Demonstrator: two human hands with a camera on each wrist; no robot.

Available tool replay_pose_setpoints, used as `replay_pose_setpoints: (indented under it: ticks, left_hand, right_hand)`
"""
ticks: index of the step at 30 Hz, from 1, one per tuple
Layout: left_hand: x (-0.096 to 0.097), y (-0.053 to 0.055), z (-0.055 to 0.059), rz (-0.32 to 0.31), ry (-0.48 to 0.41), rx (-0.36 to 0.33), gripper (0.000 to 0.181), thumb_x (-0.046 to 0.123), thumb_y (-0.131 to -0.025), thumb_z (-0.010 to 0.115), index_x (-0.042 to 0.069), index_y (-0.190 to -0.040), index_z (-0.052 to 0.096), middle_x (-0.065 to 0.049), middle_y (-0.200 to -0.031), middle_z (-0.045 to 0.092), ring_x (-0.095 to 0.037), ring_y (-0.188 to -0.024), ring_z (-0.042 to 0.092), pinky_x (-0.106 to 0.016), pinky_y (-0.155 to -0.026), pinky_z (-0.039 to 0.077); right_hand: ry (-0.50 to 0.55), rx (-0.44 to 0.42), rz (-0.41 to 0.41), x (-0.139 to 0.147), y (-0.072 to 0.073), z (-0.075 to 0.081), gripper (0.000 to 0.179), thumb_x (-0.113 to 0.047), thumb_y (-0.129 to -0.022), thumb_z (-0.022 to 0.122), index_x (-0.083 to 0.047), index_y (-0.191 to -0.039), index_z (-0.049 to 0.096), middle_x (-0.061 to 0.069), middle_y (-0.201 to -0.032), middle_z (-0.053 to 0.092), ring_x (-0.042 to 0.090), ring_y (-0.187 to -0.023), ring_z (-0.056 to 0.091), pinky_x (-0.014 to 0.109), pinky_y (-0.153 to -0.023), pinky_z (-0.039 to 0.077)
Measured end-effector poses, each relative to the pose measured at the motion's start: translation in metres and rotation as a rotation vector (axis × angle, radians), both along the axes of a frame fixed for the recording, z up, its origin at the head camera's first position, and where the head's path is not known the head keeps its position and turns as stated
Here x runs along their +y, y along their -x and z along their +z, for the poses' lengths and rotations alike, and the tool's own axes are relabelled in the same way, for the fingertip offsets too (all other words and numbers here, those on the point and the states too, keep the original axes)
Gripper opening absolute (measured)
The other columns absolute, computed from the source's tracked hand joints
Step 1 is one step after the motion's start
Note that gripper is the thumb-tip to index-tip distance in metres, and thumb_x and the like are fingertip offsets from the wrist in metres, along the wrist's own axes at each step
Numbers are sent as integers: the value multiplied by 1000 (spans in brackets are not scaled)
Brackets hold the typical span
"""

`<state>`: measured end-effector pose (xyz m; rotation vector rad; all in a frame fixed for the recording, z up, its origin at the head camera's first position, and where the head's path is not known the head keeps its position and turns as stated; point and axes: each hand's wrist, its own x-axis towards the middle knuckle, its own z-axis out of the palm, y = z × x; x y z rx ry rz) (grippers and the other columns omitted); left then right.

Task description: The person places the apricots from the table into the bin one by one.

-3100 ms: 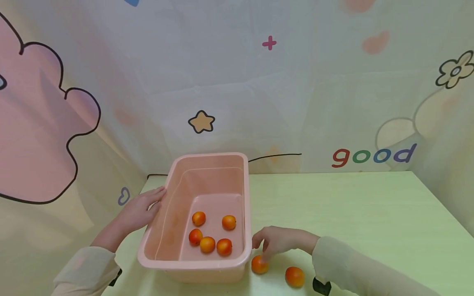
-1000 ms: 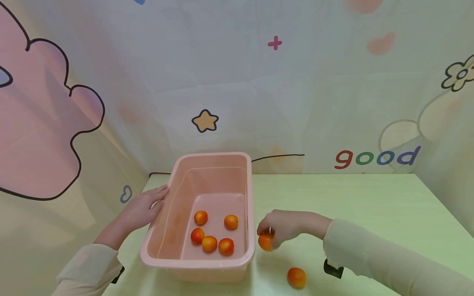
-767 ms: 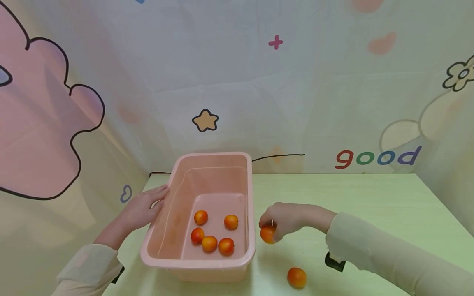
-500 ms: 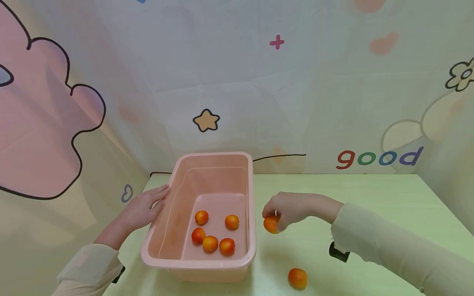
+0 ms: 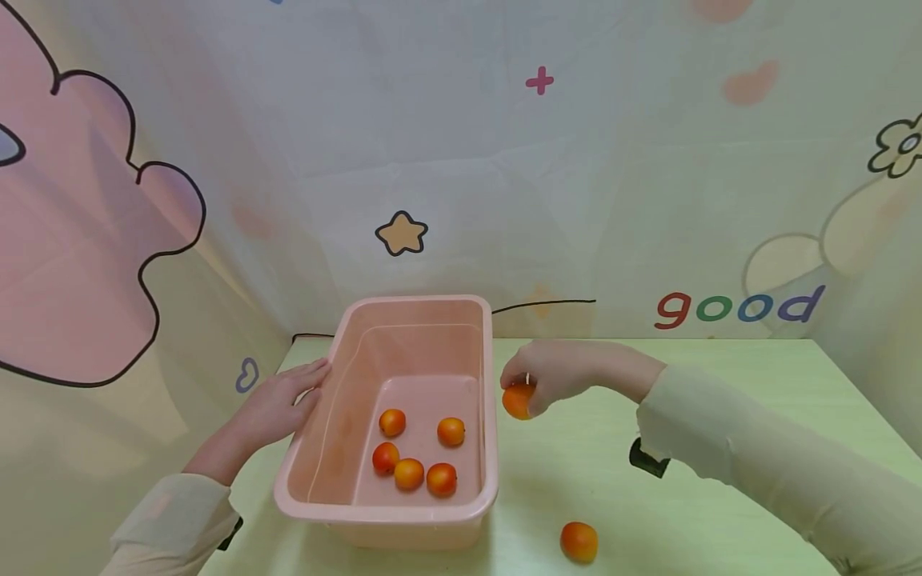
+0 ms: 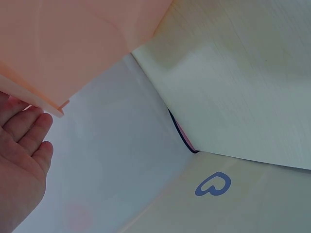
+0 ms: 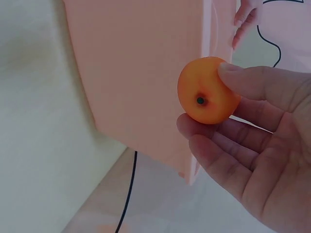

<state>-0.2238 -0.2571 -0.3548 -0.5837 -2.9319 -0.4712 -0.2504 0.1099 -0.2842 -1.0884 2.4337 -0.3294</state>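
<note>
In the head view, my right hand [image 5: 562,372] pinches a small orange-red fruit [image 5: 517,402] just right of the pink plastic tub [image 5: 342,416]. The right wrist view shows that fruit [image 7: 201,90] between thumb and fingers, its dark green stem spot facing the camera. Straight fingers of my left hand [image 5: 277,412] rest against the tub's left rim; in the left wrist view the fingertips of that hand [image 6: 24,141] touch the rim's outer edge. Several similar fruits [image 5: 409,474] lie on the tub's floor. One more fruit [image 5: 579,542] lies on the table, right of the tub's near end.
The pale green table [image 5: 684,432] extends right of the tub. Behind it hangs a printed cloth [image 5: 461,176] with a star and the word "good", which also runs along the left and right sides.
My right hand has picked the fruit up off the table beside the tub's near corner and carried it up and farther away, lately a little left. The left hand stays on the rim.
</note>
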Motion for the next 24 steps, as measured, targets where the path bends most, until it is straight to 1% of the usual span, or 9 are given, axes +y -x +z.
replay_pose_setpoints:
  ticks: [3,8,12,14,19,20,24]
  left_hand:
    - [0,-1,1,1,-2,0,42,11,-88,48,-2,-128,43,-20,-134,40,-39,-122,39,-52,-96,35]
    - [0,-2,2,-4,-4,12,41,10,-88,48,-3,-127,45,-21,-133,42,-39,-121,40,-52,-96,35]
    - [0,-1,1,2,-7,-3,42,12,-89,47,-2,-128,43,-20,-134,40,-39,-122,39,-52,-96,35]
    - [1,-1,1,0,-8,-5,42,13,-89,47,-2,-128,43,-20,-134,40,-39,-122,39,-52,-96,35]
    - [0,-2,1,1,-8,-9,42,12,-89,47,-2,-128,43,-20,-134,40,-39,-122,39,-52,-96,35]
    - [0,-2,2,3,-8,-12,42,12,-89,47,-2,-128,43,-20,-135,40,-39,-122,39,-52,-96,35]
    - [1,-3,3,13,-7,-24,43,12,-89,47,-1,-129,42,-20,-135,39,-39,-122,38,-52,-96,35]
  right_hand:
    - [5,-3,10,-4,3,6,13,0,-72,61,-11,-80,61,-5,-69,50,11,-65,45,20,-59,39]
    - [9,-10,34,-14,5,20,14,2,-73,59,-9,-82,61,-3,-71,50,12,-66,45,19,-58,39]
    - [-15,-37,16,-24,5,29,14,1,-75,59,-11,-83,61,-2,-74,50,14,-71,46,21,-61,39]
    - [-43,-32,-7,-30,6,30,14,-2,-76,60,-14,-83,61,-2,-75,52,14,-73,48,22,-63,41]
    - [-113,32,-18,-47,7,31,11,-8,-77,63,-18,-82,62,-4,-76,55,14,-74,50,23,-64,43]
    - [-120,43,-10,-50,8,31,11,-8,-76,62,-17,-82,62,-4,-76,55,14,-73,50,23,-63,42]
    - [-126,35,-27,-63,11,30,14,-7,-76,63,-17,-87,62,-4,-80,57,15,-77,51,23,-66,44]
